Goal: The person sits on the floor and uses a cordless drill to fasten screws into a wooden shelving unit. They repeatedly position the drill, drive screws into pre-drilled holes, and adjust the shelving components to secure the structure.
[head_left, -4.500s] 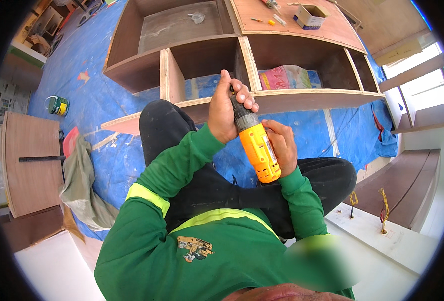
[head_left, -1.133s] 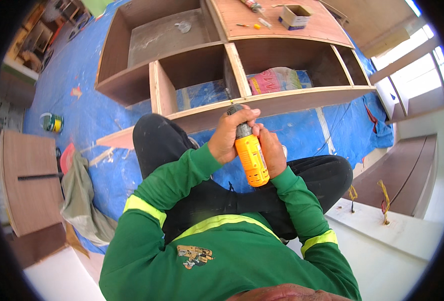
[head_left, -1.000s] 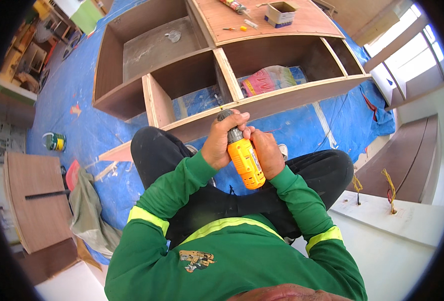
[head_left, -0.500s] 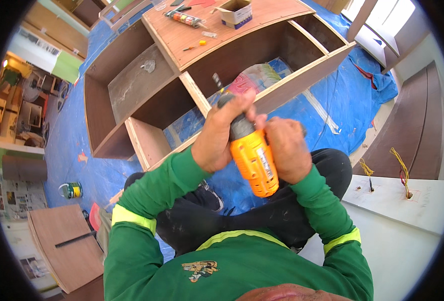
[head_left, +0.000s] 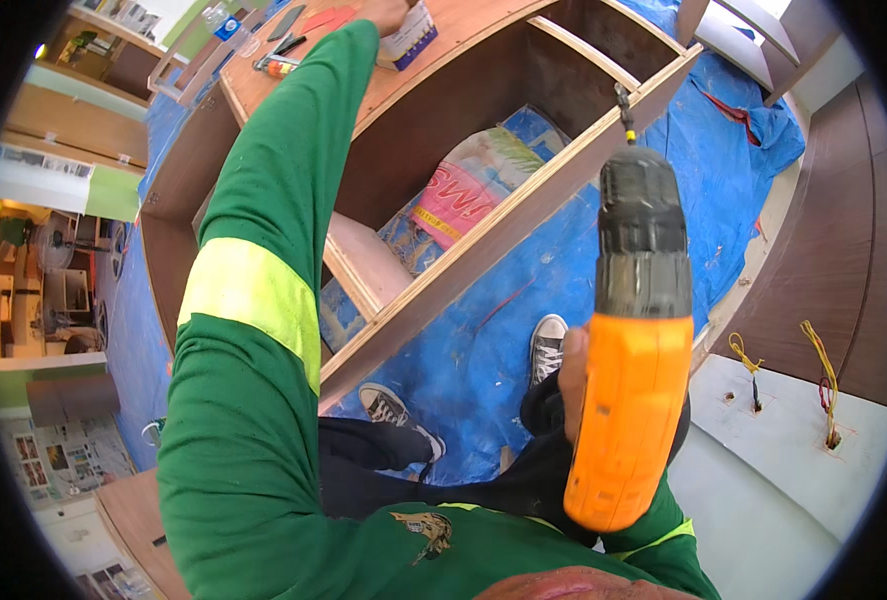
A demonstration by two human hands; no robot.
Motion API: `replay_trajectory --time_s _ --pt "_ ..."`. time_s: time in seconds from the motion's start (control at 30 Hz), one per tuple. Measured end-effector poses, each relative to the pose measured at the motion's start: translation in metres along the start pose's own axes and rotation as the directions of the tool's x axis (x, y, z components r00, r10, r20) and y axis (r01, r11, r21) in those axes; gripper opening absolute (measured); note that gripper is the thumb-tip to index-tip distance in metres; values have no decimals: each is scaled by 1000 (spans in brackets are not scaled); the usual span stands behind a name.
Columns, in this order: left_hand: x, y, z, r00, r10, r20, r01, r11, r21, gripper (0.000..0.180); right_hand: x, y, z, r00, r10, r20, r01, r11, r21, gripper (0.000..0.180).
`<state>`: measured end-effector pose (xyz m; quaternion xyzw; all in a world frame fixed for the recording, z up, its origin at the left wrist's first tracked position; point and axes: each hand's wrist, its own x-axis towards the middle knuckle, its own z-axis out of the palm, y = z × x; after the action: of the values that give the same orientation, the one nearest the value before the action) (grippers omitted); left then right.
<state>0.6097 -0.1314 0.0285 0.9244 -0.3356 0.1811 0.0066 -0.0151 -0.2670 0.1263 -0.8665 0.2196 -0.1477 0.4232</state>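
The left hand (head_left: 383, 12) has let go of the orange drill (head_left: 631, 400) and now stretches far forward to beside the small box (head_left: 409, 38); contact is unclear. The right hand (head_left: 573, 390) alone holds the drill, which has shifted rightward and nearer the camera. Both sneakers (head_left: 546, 350) now show plainly, and the cabinet (head_left: 463, 280) slants more steeply across the view.
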Motion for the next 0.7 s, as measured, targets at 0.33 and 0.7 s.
replay_trajectory --time_s 0.33,0.7 --pt "22 -22 17 963 1 269 79 955 -285 25 -12 11 2 950 270 155 -269 963 -32 19" --pt "15 -7 -7 941 53 335 114 881 -460 24 -11 13 3 924 294 244 -284 956 -76 25"
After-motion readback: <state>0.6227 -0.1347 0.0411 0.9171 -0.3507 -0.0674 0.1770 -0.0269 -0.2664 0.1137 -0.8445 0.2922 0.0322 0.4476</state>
